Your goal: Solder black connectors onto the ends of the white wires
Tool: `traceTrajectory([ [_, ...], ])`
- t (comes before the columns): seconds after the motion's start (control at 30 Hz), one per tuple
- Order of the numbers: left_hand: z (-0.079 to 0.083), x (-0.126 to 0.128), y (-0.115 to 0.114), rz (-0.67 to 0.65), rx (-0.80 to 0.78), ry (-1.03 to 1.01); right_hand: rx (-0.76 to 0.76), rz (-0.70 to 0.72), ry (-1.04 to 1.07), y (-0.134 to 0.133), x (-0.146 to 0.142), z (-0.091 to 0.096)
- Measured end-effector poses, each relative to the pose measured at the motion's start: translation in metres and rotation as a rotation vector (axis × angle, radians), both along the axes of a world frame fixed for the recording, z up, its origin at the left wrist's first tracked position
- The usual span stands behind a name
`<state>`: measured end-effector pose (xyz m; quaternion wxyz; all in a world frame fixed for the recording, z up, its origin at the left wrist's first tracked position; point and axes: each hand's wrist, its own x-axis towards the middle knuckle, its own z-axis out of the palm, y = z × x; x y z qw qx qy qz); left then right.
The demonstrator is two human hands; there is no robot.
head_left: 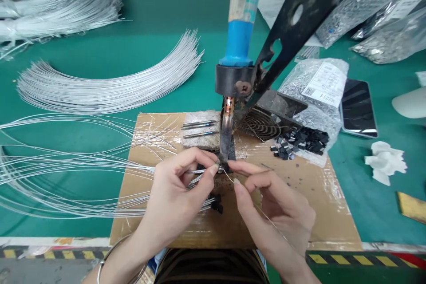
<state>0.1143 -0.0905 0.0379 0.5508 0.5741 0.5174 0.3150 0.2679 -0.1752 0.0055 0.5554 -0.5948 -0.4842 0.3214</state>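
Note:
A blue-handled soldering iron [240, 22] hangs in a black stand [293, 31], its tip [226, 135] pointing down over a taped cardboard pad [316, 204]. My left hand [176, 199] pinches a bundle of thin silver wires [66, 173] at the tip, with small black parts at their ends [217, 204]. My right hand [273, 213] pinches a fine solder wire [266, 219] and holds its end against the tip. Both hands are closed, fingertips nearly touching under the iron.
Curved silver wire bundles [106, 84] lie on the green table at left and far left. A pile of small black components [301, 142] spills from a plastic bag [319, 88]. A phone [357, 106], crumpled tissue [384, 162], foil bags [382, 13] and tweezers [199, 126] are nearby.

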Motion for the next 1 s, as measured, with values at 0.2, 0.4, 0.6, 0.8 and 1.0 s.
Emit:
traceTrajectory([
  [0.2,0.0003,0.0000,0.0005,-0.004,0.014,0.001,0.019,0.006,0.013,-0.0009,0.0004,-0.0009],
  [0.4,-0.0011,0.0003,0.0006,-0.003,0.005,0.003,0.018,0.007,0.013,-0.0008,0.0011,-0.0013],
  [0.6,-0.0025,0.0000,0.0001,-0.004,0.004,0.034,-0.009,0.004,0.015,0.0010,0.0008,-0.0029],
  [0.8,-0.0003,-0.0006,-0.0006,-0.008,0.005,0.044,0.013,-0.010,-0.006,0.0009,-0.0012,-0.0026],
  [1.0,0.0002,-0.0003,0.0002,-0.008,0.005,0.040,0.026,-0.019,-0.021,-0.0004,-0.0012,-0.0019],
])
